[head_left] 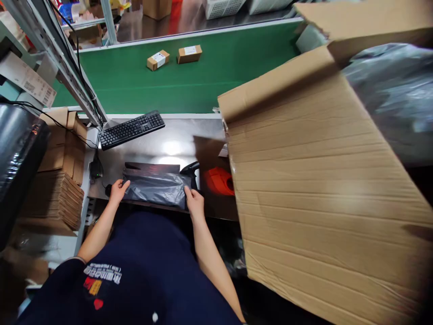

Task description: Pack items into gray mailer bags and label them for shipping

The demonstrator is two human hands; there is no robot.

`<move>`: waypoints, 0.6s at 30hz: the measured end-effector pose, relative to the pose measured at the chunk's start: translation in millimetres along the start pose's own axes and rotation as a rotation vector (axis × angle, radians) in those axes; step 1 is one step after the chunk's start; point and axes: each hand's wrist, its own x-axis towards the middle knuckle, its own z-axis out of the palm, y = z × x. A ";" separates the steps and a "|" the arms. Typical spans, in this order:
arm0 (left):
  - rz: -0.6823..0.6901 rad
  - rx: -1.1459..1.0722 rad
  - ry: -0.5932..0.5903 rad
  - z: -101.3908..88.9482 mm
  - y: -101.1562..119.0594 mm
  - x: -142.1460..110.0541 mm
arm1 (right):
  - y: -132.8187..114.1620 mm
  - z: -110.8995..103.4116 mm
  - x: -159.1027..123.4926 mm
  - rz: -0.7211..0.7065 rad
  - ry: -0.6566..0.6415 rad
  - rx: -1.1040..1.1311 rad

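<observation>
A dark grey plastic mailing bag lies across the front of the metal worktop, its surface wrinkled. My left hand pinches the bag's left end between thumb and fingers. At the opposite end, my right hand grips the right edge with the thumb on top. A dark strip, perhaps the bag's flap, shows along its far side. Just beyond my right hand is a black object, partly covered by the bag; its kind is unclear. A small black item sits left of my left hand.
A black keyboard rests behind the bag. Beyond it runs a green conveyor belt carrying two small cardboard boxes. A large cardboard sheet blocks the right side, beside an orange item. Flattened cartons are stacked at left.
</observation>
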 end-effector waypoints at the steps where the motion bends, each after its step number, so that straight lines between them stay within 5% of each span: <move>1: 0.002 -0.008 0.019 1.0 0.3 1.6 | -0.5 -1.0 -2.0 -0.022 0.004 0.012; 9: 0.084 -0.068 0.146 8.5 2.5 5.3 | -29.4 3.1 0.4 -0.172 0.133 -0.048; 12: 0.124 0.093 0.227 11.4 8.1 11.9 | -33.5 10.3 14.2 -0.180 0.122 -0.128; 18: -0.005 0.493 0.202 28.8 9.2 33.4 | -31.2 32.1 33.3 0.142 -0.108 -0.589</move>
